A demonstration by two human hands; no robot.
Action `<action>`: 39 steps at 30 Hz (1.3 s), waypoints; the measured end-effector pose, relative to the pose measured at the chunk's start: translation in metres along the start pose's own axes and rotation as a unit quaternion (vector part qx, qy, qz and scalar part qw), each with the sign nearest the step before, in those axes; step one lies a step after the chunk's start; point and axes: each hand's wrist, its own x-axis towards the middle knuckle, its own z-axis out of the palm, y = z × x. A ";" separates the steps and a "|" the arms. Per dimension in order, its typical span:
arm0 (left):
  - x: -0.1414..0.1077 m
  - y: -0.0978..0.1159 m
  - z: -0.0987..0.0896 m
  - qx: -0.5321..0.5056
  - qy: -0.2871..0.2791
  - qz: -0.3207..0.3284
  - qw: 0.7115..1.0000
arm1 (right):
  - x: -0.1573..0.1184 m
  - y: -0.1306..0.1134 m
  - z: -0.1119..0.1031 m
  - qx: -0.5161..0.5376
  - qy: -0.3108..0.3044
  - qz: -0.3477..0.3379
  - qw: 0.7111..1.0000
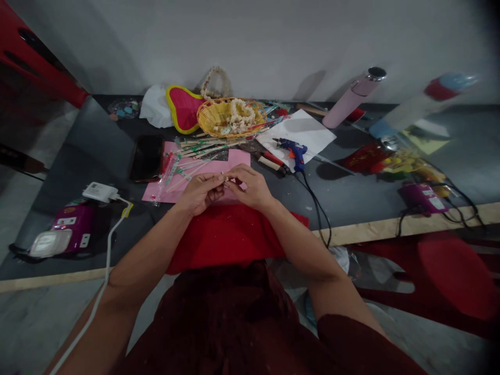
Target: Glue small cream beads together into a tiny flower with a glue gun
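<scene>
My left hand point(203, 192) and my right hand point(250, 186) meet above the pink paper point(182, 195). Between their fingertips is a small pale piece point(225, 178), pinched from both sides; it is too small to name exactly. A red cloth point(234, 232) lies below my hands at the table's front edge. Just beyond my right hand are red-and-black handled pliers point(273, 160) and a blue glue gun point(292, 151) resting partly on white paper point(307, 133). Thin sticks in clear wrappers point(203, 148) are strewn beyond my left hand.
Farther back stand a yellow wicker basket point(219, 114) with pale pieces in it and a pink flask point(349, 101). A phone point(147, 158) lies to the left. Purple power sockets point(74, 224) with a white charger cable point(109, 245) sit front left. Black cords point(318, 208) cross the right side.
</scene>
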 end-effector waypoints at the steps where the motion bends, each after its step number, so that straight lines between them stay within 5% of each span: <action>1: 0.000 0.000 0.001 -0.002 -0.001 0.002 1.000 | 0.000 0.000 0.000 -0.001 0.001 0.000 1.000; 26: 0.002 -0.002 0.000 0.024 0.006 0.038 0.999 | -0.001 0.002 0.005 -0.001 -0.014 0.017 1.000; 39: 0.000 -0.001 -0.001 -0.022 -0.041 0.013 0.999 | 0.001 0.000 0.000 0.022 0.028 0.018 0.999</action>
